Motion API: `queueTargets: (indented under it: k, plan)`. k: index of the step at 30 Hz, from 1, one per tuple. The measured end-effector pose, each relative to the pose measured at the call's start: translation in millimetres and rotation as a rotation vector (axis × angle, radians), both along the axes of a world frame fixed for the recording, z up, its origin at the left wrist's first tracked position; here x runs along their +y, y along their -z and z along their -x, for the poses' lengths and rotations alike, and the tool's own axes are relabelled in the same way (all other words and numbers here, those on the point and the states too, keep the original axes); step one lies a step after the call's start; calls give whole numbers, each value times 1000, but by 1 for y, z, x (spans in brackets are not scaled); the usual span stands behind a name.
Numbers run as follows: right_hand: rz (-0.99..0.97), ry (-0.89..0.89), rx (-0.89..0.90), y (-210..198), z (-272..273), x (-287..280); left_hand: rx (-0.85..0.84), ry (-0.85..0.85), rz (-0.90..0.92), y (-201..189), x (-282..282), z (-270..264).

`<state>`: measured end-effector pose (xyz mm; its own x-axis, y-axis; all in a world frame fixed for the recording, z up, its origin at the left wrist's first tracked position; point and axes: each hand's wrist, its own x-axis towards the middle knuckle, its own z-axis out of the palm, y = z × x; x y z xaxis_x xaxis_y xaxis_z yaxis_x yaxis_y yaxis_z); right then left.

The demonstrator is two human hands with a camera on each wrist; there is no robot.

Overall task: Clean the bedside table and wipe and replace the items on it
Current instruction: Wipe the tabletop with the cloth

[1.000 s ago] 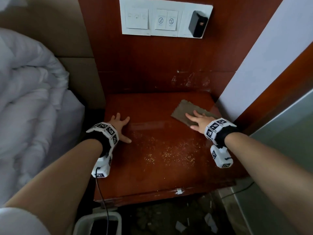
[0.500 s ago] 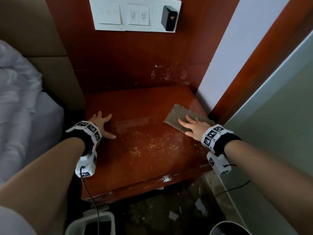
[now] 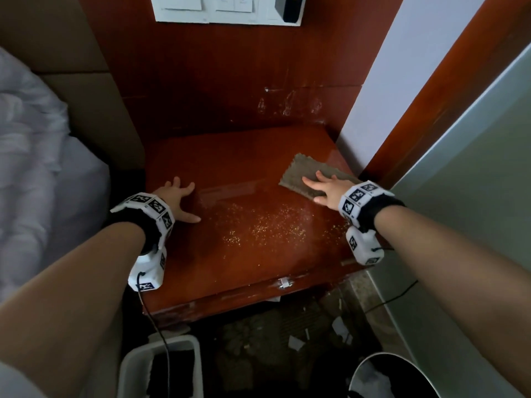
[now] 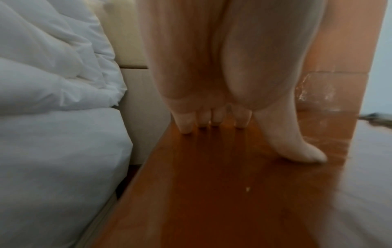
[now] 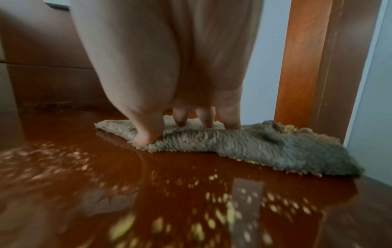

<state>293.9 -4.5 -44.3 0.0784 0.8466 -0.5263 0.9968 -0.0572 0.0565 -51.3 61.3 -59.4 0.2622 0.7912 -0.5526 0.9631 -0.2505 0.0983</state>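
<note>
The red-brown bedside table (image 3: 253, 262) carries a scatter of yellowish crumbs (image 3: 264, 228) across its middle. A grey-brown fluffy cloth (image 3: 301, 175) lies flat at the table's back right corner. My right hand (image 3: 324, 188) presses on it with straight, spread fingers; in the right wrist view those fingers (image 5: 180, 120) rest on the cloth (image 5: 265, 142), with crumbs (image 5: 212, 218) in front. My left hand (image 3: 178, 196) lies flat and spread on the bare left part of the tabletop, holding nothing. In the left wrist view its fingertips (image 4: 186, 122) touch the wood (image 4: 222, 193).
White bedding (image 3: 34, 179) lies close to the table's left side. A white bin (image 3: 161, 366) and a dark round bin (image 3: 393, 377) stand on the littered floor below the front edge. A switch panel (image 3: 227, 8) is on the wooden wall behind; a white wall (image 3: 402, 81) bounds the right.
Both hands keep their spots on the table and the cloth stays under my right hand. My head view has shifted right and down, bringing the floor bins into sight.
</note>
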Motion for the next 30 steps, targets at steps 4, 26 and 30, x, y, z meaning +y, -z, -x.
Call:
queueTargets:
  k: [4, 26, 30]
  plan:
    - [13, 32, -23, -2, 0, 22, 2, 26, 15, 1, -15, -2]
    - [-74, 65, -25, 5, -18, -46, -9, 8, 8, 1, -8, -7]
    - [-70, 61, 18, 7, -9, -69, 7, 4, -10, 1, -10, -6]
